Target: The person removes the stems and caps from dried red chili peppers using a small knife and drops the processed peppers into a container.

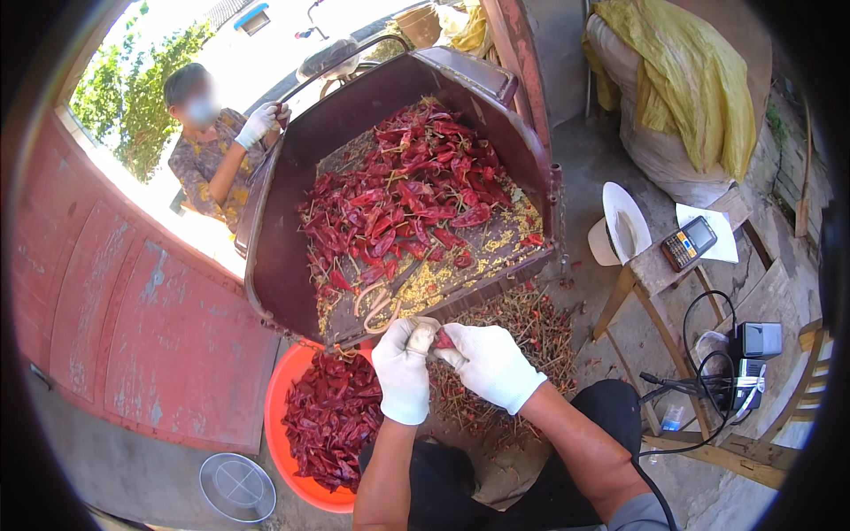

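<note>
My left hand (404,372) and my right hand (491,365), both in white gloves, meet just in front of the cart's near edge. Fingers of both are closed around a dried red chili pepper (443,339); only a small part of it shows between them. Just beyond my left hand, scissors (379,308) with tan loop handles lie on the cart bed. A heap of dried red chili peppers (403,190) fills much of the dark red metal cart (288,199). Below and left of my hands, an orange basin (277,416) holds more chili peppers (332,420).
A co-worker (217,150) in a mask and white gloves stands at the cart's far left. Stems and scraps (509,354) litter the ground under the cart. At right, a wooden stool (651,270) bears a handheld device (689,243); a hat (620,226) rests beside it. A round metal lid (237,487) lies lower left.
</note>
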`<state>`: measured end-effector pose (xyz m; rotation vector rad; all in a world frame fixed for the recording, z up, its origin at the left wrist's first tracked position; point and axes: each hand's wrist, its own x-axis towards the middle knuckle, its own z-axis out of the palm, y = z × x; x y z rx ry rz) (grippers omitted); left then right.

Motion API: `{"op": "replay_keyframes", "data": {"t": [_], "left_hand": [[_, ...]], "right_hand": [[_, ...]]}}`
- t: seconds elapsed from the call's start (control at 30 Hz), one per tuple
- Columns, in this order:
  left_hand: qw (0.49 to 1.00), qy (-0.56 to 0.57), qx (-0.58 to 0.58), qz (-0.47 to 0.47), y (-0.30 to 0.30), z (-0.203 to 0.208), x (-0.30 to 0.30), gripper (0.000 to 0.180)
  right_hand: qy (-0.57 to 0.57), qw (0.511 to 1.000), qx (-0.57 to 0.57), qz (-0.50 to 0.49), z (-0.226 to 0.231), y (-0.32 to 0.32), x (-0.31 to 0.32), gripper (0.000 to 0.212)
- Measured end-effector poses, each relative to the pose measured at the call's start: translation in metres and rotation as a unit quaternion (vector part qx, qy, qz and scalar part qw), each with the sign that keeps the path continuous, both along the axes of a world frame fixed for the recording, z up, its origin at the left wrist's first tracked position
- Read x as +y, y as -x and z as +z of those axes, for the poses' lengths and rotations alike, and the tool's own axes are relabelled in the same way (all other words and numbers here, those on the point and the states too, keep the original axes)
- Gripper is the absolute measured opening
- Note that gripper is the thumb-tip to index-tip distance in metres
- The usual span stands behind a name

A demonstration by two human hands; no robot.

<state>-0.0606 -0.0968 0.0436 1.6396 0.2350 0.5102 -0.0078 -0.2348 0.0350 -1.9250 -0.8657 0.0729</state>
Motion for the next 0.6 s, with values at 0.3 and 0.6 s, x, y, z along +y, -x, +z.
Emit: {"op": "replay_keyframes", "data": {"t": [0.3, 0.6], "left_hand": [[0.965, 0.254, -0.027, -0.057, -0.003, -0.004, 0.006, 0.027], [0.999, -0.027, -0.031, -0.014, 0.013, 0.025, 0.002, 0.015]], "right_hand": [[0.012, 0.997, -0.069, 0.010, 0.004, 0.000, -0.003, 0.027], [-0.188, 0.817, 0.514, 0.180, 0.011, 0.000, -0.005, 0.022]]}}
